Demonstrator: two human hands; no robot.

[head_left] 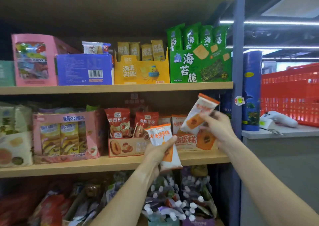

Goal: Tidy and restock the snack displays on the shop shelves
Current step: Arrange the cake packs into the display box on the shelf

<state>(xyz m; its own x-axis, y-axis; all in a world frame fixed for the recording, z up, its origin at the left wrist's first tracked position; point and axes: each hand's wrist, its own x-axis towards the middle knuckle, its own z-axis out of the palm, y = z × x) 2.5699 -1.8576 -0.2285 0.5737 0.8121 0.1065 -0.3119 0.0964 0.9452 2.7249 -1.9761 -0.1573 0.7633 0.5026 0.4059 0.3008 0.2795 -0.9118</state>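
My left hand [159, 150] grips a small stack of white-and-orange cake packets [162, 139] in front of the middle shelf's edge. My right hand [216, 126] holds another white-and-orange cake packet [198, 115], tilted, above the orange cake display box [193, 142] at the right end of that shelf. A few packets stand upright inside this box. To its left stands a display box of red date-snack bags [119, 122].
The upper shelf carries green seaweed [200, 63], yellow [141, 70], blue [85, 69] and pink [34, 60] boxes. A pink box [67, 134] sits on the middle shelf's left. Loose pouches [172, 200] fill the bottom shelf. A red basket [291, 94] stands on a counter at right.
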